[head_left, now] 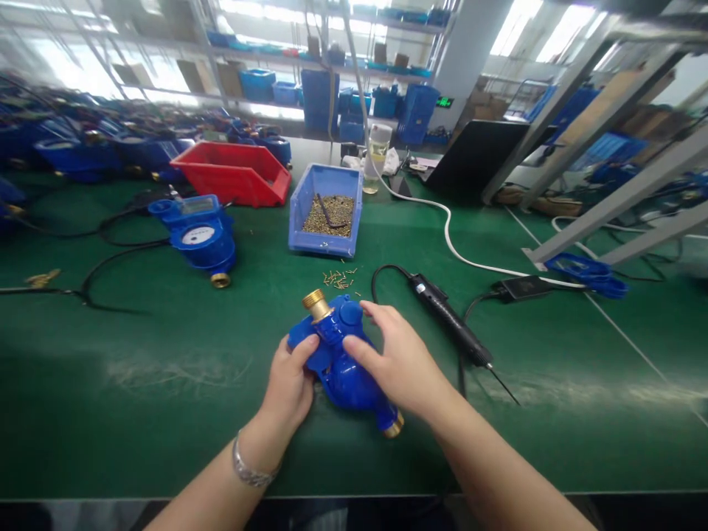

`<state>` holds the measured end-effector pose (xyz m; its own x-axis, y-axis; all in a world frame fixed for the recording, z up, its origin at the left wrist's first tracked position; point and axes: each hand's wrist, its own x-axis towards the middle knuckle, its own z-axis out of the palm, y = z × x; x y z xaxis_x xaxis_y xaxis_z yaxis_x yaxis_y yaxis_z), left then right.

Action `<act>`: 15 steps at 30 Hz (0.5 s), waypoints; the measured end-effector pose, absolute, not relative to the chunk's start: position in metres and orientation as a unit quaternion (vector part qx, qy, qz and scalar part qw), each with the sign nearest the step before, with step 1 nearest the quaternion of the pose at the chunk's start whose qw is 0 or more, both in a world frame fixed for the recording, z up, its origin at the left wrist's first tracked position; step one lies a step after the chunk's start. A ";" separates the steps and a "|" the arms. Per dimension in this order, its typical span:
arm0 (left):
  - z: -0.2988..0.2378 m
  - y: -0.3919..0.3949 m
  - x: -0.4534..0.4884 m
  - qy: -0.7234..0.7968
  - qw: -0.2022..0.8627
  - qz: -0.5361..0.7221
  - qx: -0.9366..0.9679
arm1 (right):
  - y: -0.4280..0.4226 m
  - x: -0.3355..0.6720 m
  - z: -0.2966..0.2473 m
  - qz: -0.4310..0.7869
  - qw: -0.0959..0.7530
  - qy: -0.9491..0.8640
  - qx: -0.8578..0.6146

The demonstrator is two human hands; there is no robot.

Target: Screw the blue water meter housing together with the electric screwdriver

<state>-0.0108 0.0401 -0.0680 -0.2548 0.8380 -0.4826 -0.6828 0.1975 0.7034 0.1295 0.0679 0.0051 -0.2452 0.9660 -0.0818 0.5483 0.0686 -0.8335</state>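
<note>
A second blue water meter [202, 237] is lying dial-up at the far left of the green work mat [110, 354], black cables looping around it, with a red bin [232, 173] standing just behind. The left forearm, a silver bracelet [250, 469] circling the wrist, is angling up from the bottom edge; the left hand [288, 383] is cupping the near-left side of the blue water meter body [343, 354], thumb pressing onto its upper face, fingers curled beneath and out of sight. The meter body is lying tilted at the centre of the mat, one brass threaded end [315, 301] pointing away, the other toward the near edge. Beyond it, loose brass screws [338, 278] are lying scattered before a blue bin [326, 210] filled with more. The right hand [395, 358] is arching over the meter's right side, fingers spread wide and touching its top, gripping only lightly. Just to the right, an electric screwdriver [450, 321] is lying on the mat, tip toward the near edge, its cord running back to a black adapter [523, 287].
</note>
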 end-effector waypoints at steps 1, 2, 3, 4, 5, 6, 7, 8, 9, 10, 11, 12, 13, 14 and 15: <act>-0.068 0.038 -0.010 0.485 0.599 0.633 0.076 | 0.063 0.121 0.011 0.330 0.212 -0.740 -0.546; -0.068 0.035 -0.011 0.485 0.596 0.636 0.074 | 0.060 0.112 0.016 0.261 0.156 -0.788 -0.536; -0.067 0.032 -0.015 0.484 0.594 0.639 0.072 | 0.057 0.104 0.020 0.201 0.107 -0.819 -0.527; -0.066 0.030 -0.021 0.485 0.597 0.636 0.067 | 0.056 0.097 0.021 0.163 0.074 -0.834 -0.522; -0.065 0.028 -0.030 0.486 0.607 0.626 0.059 | 0.057 0.092 0.022 0.140 0.055 -0.843 -0.517; -0.064 0.027 -0.041 0.486 0.625 0.609 0.051 | 0.059 0.089 0.022 0.129 0.047 -0.850 -0.508; -0.063 0.027 -0.054 0.488 0.648 0.583 0.042 | 0.061 0.088 0.022 0.129 0.046 -0.858 -0.495; -0.062 0.029 -0.067 0.485 0.677 0.551 0.040 | 0.064 0.088 0.021 0.136 0.047 -0.869 -0.474; -0.061 0.031 -0.081 0.483 0.702 0.521 0.048 | 0.066 0.090 0.021 0.143 0.047 -0.883 -0.445; -0.060 0.034 -0.093 0.484 0.722 0.491 0.064 | 0.069 0.092 0.020 0.146 0.045 -0.900 -0.408; -0.060 0.037 -0.103 0.481 0.744 0.456 0.088 | 0.070 0.094 0.020 0.145 0.044 -0.917 -0.368; -0.060 0.041 -0.110 0.479 0.763 0.418 0.115 | 0.072 0.096 0.020 0.141 0.045 -0.933 -0.330; -0.060 0.044 -0.116 0.477 0.780 0.378 0.146 | 0.074 0.098 0.021 0.137 0.046 -0.945 -0.295; -0.061 0.047 -0.119 0.483 0.787 0.336 0.187 | 0.076 0.100 0.020 0.132 0.047 -0.954 -0.266; -0.061 0.051 -0.121 0.501 0.780 0.298 0.229 | 0.078 0.102 0.020 0.129 0.047 -0.959 -0.248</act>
<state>-0.1214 0.0506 -0.0611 0.3209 0.6945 -0.6439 -0.2352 0.7170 0.6562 0.1016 0.0778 0.0201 -0.8721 0.4886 0.0255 0.4644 0.8432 -0.2708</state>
